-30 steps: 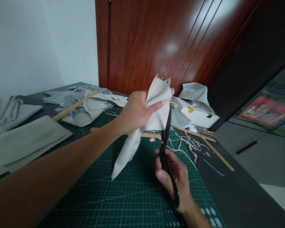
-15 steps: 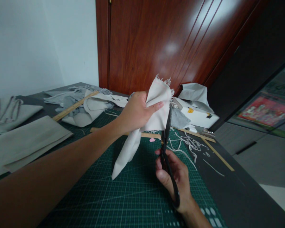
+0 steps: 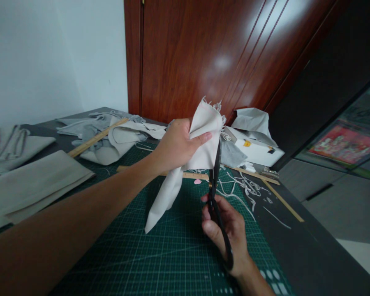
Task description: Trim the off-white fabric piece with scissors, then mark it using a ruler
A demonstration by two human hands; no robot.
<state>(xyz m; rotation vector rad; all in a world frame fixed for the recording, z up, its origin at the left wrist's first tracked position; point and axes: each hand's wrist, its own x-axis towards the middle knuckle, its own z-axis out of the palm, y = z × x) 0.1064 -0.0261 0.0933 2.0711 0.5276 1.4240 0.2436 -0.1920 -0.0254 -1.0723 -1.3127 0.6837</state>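
My left hand [image 3: 185,142] grips a piece of off-white cloth [image 3: 203,158], its thumb pressed across the front. The cloth's top edge is frayed, and a narrow end hangs down to the left over the green cutting mat [image 3: 179,263]. My right hand [image 3: 226,230] is wrapped around the handles of black scissors [image 3: 215,181], which point upward. Their blades lie along the cloth's right edge; whether they are biting into it I cannot tell. Below the cloth, a small pink piece [image 3: 197,181] lies beside a wooden ruler [image 3: 191,175].
Folded cloth [image 3: 33,185] lies at the left, with grey and white scraps [image 3: 95,125] behind it under another wooden ruler [image 3: 98,137]. On the right are loose fabric strips [image 3: 249,187], a white box [image 3: 259,150] and a wooden stick [image 3: 283,200]. A wooden door [image 3: 197,53] stands behind.
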